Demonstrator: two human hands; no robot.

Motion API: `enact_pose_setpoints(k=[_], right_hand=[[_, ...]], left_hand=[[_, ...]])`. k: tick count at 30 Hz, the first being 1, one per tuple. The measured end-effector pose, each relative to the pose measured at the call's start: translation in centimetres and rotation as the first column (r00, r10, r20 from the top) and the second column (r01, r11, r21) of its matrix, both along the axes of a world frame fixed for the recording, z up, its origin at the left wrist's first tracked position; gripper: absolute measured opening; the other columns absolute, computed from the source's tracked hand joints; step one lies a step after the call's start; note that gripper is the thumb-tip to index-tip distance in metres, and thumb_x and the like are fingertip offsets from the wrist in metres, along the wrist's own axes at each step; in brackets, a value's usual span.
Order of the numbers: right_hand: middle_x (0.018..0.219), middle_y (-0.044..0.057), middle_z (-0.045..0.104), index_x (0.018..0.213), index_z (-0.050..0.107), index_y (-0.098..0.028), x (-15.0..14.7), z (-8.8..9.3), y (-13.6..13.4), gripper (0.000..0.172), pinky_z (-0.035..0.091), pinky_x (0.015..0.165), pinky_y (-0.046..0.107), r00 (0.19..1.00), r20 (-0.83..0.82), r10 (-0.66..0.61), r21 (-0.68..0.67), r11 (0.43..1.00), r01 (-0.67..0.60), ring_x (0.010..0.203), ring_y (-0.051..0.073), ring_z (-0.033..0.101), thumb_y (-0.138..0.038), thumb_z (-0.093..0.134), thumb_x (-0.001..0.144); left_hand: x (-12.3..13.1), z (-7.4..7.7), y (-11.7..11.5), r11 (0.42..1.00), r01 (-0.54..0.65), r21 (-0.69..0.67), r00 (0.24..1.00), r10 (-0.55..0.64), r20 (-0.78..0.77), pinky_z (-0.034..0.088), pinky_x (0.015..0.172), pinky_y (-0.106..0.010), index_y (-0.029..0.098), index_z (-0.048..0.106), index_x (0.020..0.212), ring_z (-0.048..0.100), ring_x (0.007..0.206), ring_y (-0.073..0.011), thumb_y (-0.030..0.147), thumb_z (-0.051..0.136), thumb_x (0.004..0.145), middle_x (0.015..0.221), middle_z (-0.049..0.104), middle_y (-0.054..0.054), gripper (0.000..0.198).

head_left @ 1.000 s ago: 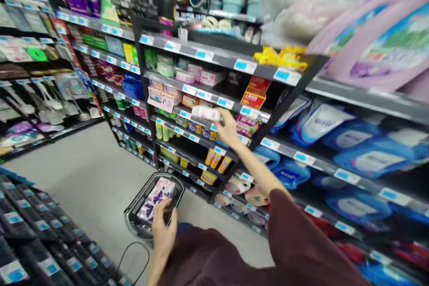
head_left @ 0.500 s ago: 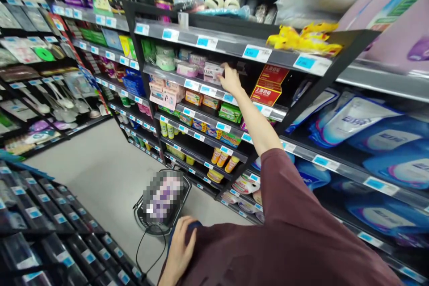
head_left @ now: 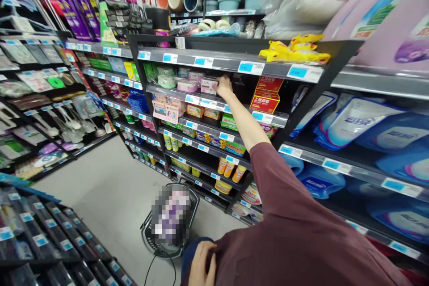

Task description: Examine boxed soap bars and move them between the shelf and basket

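Note:
My right hand (head_left: 224, 86) reaches onto an upper shelf, its fingers bent against the right end of a pale pink LUX soap box (head_left: 208, 86). The box stands at the front of the shelf, beside a round pink soap pack (head_left: 187, 85). How far the fingertips wrap behind the box is hidden. Low in front of my body, my left hand (head_left: 203, 263) lies on my dark blue trouser leg, its fingers extended, holding nothing. To the right on the same shelf are stacked red boxes (head_left: 266, 100).
A black shopping basket (head_left: 192, 208) with blurred contents stands on the grey floor (head_left: 100, 187) by the shelf foot. Blue detergent pouches (head_left: 357, 120) fill the shelves on the right. A yellow package (head_left: 295, 49) lies on the shelf above my arm. Another rack (head_left: 43, 232) borders the lower left.
The view has shifted, so the shelves and basket appear lower. My right hand stays at the LUX box's right end. My left hand still rests on my leg.

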State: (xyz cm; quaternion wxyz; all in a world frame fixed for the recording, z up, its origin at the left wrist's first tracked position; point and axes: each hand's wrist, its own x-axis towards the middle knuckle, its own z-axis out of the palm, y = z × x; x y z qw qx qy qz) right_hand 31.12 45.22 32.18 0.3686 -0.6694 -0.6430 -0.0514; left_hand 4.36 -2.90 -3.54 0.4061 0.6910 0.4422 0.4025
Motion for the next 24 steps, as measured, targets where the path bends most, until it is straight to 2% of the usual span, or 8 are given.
enact_pose_setpoints(k=[5, 8, 11, 16, 19, 21, 23, 24], right_hand=[[0.134, 0.022, 0.052, 0.124, 0.063, -0.008, -0.8, 0.6, -0.1, 0.043, 0.044, 0.105, 0.049, 0.999, -0.027, -0.022, -0.034, 0.999, 0.021, 0.118, 0.033, 0.058, -0.038, 0.059, 0.093], [0.134, 0.022, 0.052, 0.124, 0.063, -0.007, -1.2, 0.8, -0.4, 0.046, 0.041, 0.108, 0.048, 0.999, -0.037, -0.019, -0.047, 0.999, 0.017, 0.121, 0.033, 0.056, -0.041, 0.058, 0.094], [0.135, 0.021, 0.051, 0.126, 0.062, -0.009, -1.1, 0.8, -0.3, 0.044, 0.040, 0.110, 0.048, 0.999, -0.034, -0.030, -0.055, 0.998, 0.029, 0.124, 0.033, 0.053, -0.038, 0.060, 0.093], [0.143, 0.023, 0.043, 0.127, 0.059, -0.009, -0.3, 0.6, -0.1, 0.049, 0.039, 0.108, 0.057, 0.998, 0.036, -0.042, -0.038, 0.998, 0.044, 0.129, 0.039, 0.048, -0.040, 0.064, 0.090], [0.143, 0.022, 0.043, 0.128, 0.057, -0.009, -1.1, 0.3, -3.3, 0.055, 0.034, 0.108, 0.065, 0.986, 0.142, 0.084, 0.156, 0.982, -0.106, 0.134, 0.042, 0.042, -0.053, 0.048, 0.096], [0.141, 0.019, 0.046, 0.124, 0.059, -0.013, -2.0, -0.4, -7.1, 0.057, 0.034, 0.108, 0.064, 0.956, 0.195, 0.217, 0.256, 0.930, -0.263, 0.134, 0.038, 0.044, -0.058, 0.034, 0.099], [0.134, 0.017, 0.053, 0.117, 0.063, -0.017, -2.9, -2.4, -11.5, 0.054, 0.036, 0.108, 0.059, 0.913, 0.214, 0.346, 0.316, 0.860, -0.400, 0.130, 0.033, 0.048, -0.057, 0.032, 0.099], [0.126, 0.015, 0.058, 0.110, 0.066, -0.018, -3.2, -4.1, -13.7, 0.047, 0.039, 0.107, 0.056, 0.887, 0.193, 0.420, 0.328, 0.824, -0.462, 0.126, 0.030, 0.053, -0.054, 0.037, 0.099]], left_hand=[[0.6, -1.9, 0.1, 0.996, -0.082, 0.027, 0.995, 0.081, 0.064, 0.054, 0.079, -0.034, 0.023, 0.067, 0.096, 0.066, 0.088, -0.0229, 0.036, 0.047, 0.096, 0.092, 0.069, -0.008, 0.024], [0.6, -2.3, 0.2, 0.994, -0.106, 0.033, 0.992, 0.103, 0.069, 0.054, 0.080, -0.034, 0.023, 0.067, 0.094, 0.066, 0.088, -0.0230, 0.038, 0.046, 0.097, 0.091, 0.069, -0.008, 0.026], [0.1, -1.7, 0.3, 0.995, -0.099, 0.005, 0.994, 0.098, 0.053, 0.054, 0.082, -0.034, 0.022, 0.067, 0.096, 0.066, 0.090, -0.0227, 0.037, 0.047, 0.097, 0.093, 0.069, -0.009, 0.025], [-0.9, 1.0, 0.3, 0.991, -0.062, -0.120, 0.997, 0.056, -0.055, 0.052, 0.091, -0.037, 0.023, 0.065, 0.105, 0.065, 0.100, -0.0239, 0.035, 0.045, 0.098, 0.106, 0.068, -0.010, 0.024], [-1.1, 2.0, 0.0, 0.976, -0.124, -0.177, 0.990, 0.111, -0.085, 0.051, 0.093, -0.040, 0.023, 0.064, 0.107, 0.064, 0.100, -0.0245, 0.036, 0.046, 0.097, 0.106, 0.068, -0.010, 0.024], [-1.0, 2.2, -0.1, 0.963, -0.171, -0.210, 0.983, 0.153, -0.098, 0.051, 0.091, -0.040, 0.022, 0.064, 0.107, 0.064, 0.097, -0.0236, 0.035, 0.046, 0.097, 0.105, 0.068, -0.009, 0.024], [-0.9, 2.0, -0.2, 0.950, -0.199, -0.241, 0.979, 0.180, -0.099, 0.051, 0.088, -0.038, 0.022, 0.064, 0.105, 0.064, 0.093, -0.0223, 0.034, 0.048, 0.095, 0.104, 0.068, -0.008, 0.022], [-0.9, 1.8, -0.2, 0.944, -0.209, -0.255, 0.977, 0.191, -0.096, 0.051, 0.086, -0.037, 0.022, 0.064, 0.105, 0.063, 0.091, -0.0214, 0.032, 0.048, 0.095, 0.103, 0.068, -0.007, 0.021]])
